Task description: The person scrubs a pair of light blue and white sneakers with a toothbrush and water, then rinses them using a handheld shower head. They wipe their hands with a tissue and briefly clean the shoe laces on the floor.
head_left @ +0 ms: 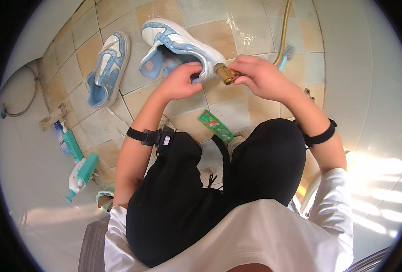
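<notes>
A light-blue and white sneaker (182, 38) is held over the tiled floor, its toe pointing to the far left. My left hand (181, 82) is closed on the sneaker's near rim, with some fingers hidden inside the opening. In my right hand (264, 77) is a brass hose nozzle (224, 74), gripped by the fingers and thumb, its end close to the sneaker's side. The matching sneaker (108, 68) lies on the floor to the left, apart from both hands. No water stream can be made out.
A yellowish hose (284, 27) runs down from the far edge, beside a blue-handled brush (287, 53). Near my knees lies a green packet (215, 124). Teal and white pump bottles (81, 174) stand at the left wall. Bright streaks shine on the tiles (246, 34).
</notes>
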A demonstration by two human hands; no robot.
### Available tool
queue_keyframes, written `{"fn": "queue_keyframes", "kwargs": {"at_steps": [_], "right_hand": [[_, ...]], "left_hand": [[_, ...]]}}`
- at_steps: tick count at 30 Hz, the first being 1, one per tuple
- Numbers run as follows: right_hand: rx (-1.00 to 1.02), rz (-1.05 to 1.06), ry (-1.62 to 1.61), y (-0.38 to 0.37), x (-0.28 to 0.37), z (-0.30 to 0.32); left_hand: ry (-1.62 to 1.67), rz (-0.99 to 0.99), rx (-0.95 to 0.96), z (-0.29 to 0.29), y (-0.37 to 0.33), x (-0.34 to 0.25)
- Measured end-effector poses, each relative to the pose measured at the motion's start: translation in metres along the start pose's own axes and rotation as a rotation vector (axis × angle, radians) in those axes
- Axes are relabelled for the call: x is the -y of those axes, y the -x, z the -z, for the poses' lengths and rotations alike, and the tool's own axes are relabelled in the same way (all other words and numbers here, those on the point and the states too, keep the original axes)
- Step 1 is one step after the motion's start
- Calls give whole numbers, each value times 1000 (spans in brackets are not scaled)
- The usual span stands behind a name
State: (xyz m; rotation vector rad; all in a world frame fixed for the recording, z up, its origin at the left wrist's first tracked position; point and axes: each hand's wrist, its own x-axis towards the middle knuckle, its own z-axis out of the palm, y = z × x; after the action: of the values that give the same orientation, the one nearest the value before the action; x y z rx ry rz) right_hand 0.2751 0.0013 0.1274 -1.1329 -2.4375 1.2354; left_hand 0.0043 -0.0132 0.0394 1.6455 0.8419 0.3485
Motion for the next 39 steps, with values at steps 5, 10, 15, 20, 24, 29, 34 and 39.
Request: {"fn": "queue_keyframes", "kwargs": {"at_steps": [5, 10, 15, 20, 24, 29, 34, 39], "right_hand": [[36, 39, -5, -7, -16, -25], [48, 96, 1, -11, -19, -32], [15, 100, 18, -16, -18, -27], [7, 121, 2, -30, -14, -26], [-10, 128, -38, -42, -6, -25], [-24, 100, -105, -52, -7, -21], [-75, 11, -157, -62, -12, -9], [-251, -105, -296, -64, -30, 11]], "left_hand": [[-206, 285, -125, -29, 0, -6], [528, 594, -521, -42, 17, 35], [641, 396, -401, -35, 26, 37], [597, 348, -473, -35, 18, 26], [368, 447, -299, -24, 13, 27], [319, 433, -278, -17, 3, 22], [76, 326, -352, -14, -13, 13], [-608, 560, -427, 9, -21, -24]]}}
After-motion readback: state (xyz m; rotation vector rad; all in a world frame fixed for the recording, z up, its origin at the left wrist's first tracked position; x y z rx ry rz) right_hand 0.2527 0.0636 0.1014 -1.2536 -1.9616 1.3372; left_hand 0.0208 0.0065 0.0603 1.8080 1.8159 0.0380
